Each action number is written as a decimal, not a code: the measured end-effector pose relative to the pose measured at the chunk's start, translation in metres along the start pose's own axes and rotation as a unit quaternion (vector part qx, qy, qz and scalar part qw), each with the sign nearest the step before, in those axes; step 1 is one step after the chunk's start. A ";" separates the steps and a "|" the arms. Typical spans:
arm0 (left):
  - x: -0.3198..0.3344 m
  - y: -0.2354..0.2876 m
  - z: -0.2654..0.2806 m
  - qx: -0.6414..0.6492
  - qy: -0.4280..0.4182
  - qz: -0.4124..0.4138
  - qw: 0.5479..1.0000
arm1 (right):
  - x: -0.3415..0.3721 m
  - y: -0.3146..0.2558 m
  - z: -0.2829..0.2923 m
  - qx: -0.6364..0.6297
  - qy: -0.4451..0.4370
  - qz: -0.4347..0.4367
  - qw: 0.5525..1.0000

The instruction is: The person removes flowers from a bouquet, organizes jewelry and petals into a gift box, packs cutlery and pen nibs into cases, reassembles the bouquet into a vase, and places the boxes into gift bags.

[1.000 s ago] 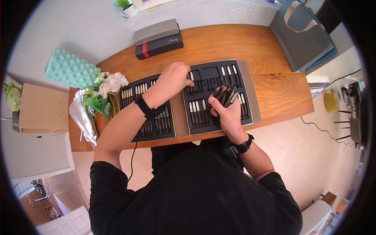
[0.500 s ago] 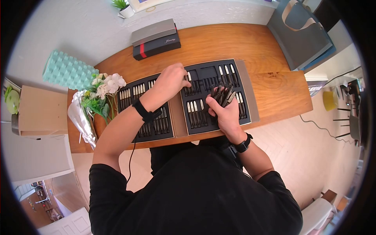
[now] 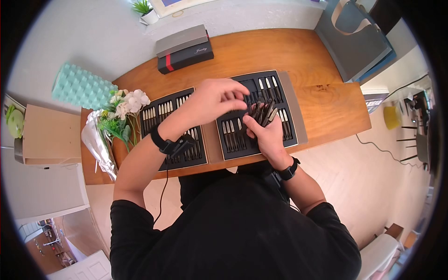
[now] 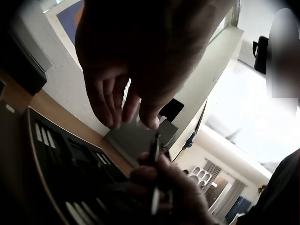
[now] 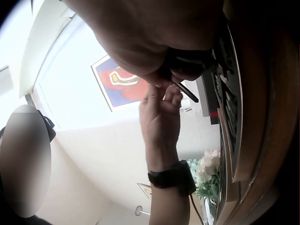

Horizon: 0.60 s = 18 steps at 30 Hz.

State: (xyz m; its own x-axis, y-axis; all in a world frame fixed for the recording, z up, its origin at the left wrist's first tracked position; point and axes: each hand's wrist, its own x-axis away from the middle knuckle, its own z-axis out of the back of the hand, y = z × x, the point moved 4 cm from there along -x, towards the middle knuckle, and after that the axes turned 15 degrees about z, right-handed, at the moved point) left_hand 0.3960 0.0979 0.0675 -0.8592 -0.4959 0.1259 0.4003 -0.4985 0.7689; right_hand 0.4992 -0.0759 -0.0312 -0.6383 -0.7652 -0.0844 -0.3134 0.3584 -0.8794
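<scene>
My right hand (image 3: pixel 270 140) grips a bundle of slim dark-handled knives (image 3: pixel 262 113) over the right half of an open case. Palm down, my left hand (image 3: pixel 212 100) hovers just left of that bundle, its fingers bent loosely. In the left wrist view nothing shows between the left thumb and fingers, and a single knife (image 4: pixel 154 154) sticks up from the right fist. The right tray (image 3: pixel 249 152) has rows of similar silver-tipped knives standing in slots, with some slots vacant. More rows fill the left tray (image 3: pixel 186 164), partly hidden under my left forearm.
Behind the case a grey-and-black box (image 3: pixel 186 51) with a red band stands on the wooden table (image 3: pixel 326 102). Wrapped flowers (image 3: pixel 133 102) lie at the left, near a mint studded block (image 3: pixel 84 84). A dark paper bag (image 3: pixel 354 46) stands at the back right.
My left hand has come off the upper left slots of the right tray and moved right, close to the bundle. The right hand keeps its grip and has barely moved.
</scene>
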 end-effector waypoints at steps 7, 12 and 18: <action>0.002 0.003 -0.006 0.110 -0.093 0.001 0.990 | -0.001 0.004 0.002 0.015 -0.024 -0.004 1.000; -0.008 -0.014 0.001 0.140 -0.124 0.043 0.981 | -0.002 0.002 -0.002 0.013 -0.028 -0.016 0.999; -0.016 -0.026 0.007 0.232 -0.113 0.072 0.963 | -0.001 0.002 -0.001 0.004 -0.040 -0.033 0.999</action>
State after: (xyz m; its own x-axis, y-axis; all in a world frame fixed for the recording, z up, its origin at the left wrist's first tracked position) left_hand 0.3975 0.1239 0.0492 -0.8741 -0.3415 0.3454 0.3800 -0.0379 0.9242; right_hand 0.4987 -0.0736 -0.0321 -0.5589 -0.8269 -0.0628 -0.3463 0.3015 -0.8884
